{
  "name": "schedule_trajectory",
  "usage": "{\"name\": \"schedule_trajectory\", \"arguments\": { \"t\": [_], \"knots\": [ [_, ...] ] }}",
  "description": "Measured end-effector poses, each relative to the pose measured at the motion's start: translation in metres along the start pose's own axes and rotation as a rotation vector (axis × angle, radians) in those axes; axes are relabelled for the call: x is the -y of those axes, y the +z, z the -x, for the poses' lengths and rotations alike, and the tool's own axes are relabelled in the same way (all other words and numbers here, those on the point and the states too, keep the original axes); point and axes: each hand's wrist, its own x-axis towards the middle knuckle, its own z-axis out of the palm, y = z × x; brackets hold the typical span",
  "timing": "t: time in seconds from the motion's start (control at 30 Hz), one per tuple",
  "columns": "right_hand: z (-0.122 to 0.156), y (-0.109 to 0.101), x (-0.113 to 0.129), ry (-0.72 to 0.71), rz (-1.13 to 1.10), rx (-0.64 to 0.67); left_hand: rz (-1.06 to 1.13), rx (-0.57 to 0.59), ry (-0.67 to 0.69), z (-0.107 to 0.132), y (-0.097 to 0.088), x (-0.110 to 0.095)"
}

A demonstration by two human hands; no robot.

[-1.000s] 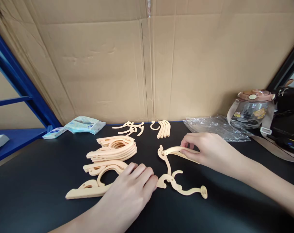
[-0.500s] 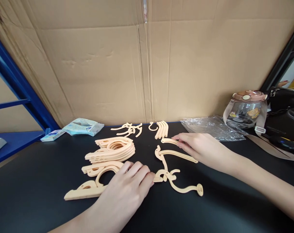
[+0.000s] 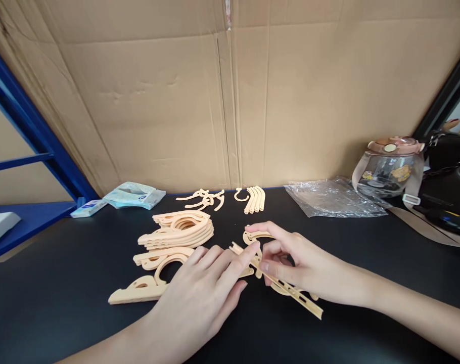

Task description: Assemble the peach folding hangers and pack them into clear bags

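On the black table point(image 3: 55, 288) we pinch a slotted beige plastic strip point(image 3: 304, 300) between right hand point(image 3: 309, 268) thumb and fingers; left hand point(image 3: 199, 293) lies flat, fingers spread, grasping nothing, near stacked curved pieces point(image 3: 180, 231).

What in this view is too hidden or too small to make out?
Head view throughout.
Where the peach pieces join: covered by the left hand and right hand.
Whether the right hand pinches the strip or only rests on it: its fingers hide the contact.
Print on the blue packets: too small.
The black bag: cut off by the right edge.
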Motion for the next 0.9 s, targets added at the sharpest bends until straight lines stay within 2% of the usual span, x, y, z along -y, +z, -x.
{"name": "schedule_trajectory", "arguments": {
  "t": [0.1, 0.2, 0.33, 0.4, 0.47, 0.57, 0.7, 0.9],
  "knots": [
    [0.002, 0.003, 0.003, -0.014, -0.061, 0.072, 0.086, 0.022, -0.017, 0.003, 0.004, 0.000],
    [0.002, 0.000, 0.005, -0.042, -0.014, 0.083, 0.334, 0.012, -0.105, 0.005, 0.003, 0.001],
    [0.003, -0.016, 0.007, -0.133, 0.481, 0.005, 0.618, 0.018, -0.190, 0.005, -0.005, 0.003],
    [0.006, -0.024, 0.009, -0.100, 0.645, 0.065, 0.682, 0.033, -0.225, 0.004, -0.007, 0.003],
    [0.009, -0.030, 0.012, -0.047, 0.698, 0.143, 0.713, 0.060, -0.285, 0.002, -0.007, 0.001],
    [0.012, -0.033, 0.013, -0.022, 0.717, 0.206, 0.738, 0.090, -0.341, 0.001, -0.003, -0.001],
    [0.012, -0.035, 0.015, 0.003, 0.650, 0.211, 0.756, 0.147, -0.307, 0.003, 0.000, -0.001],
    [0.009, -0.048, 0.010, 0.004, 0.380, 0.019, 0.612, 0.278, -0.155, 0.008, -0.002, -0.001]
  ]
}}
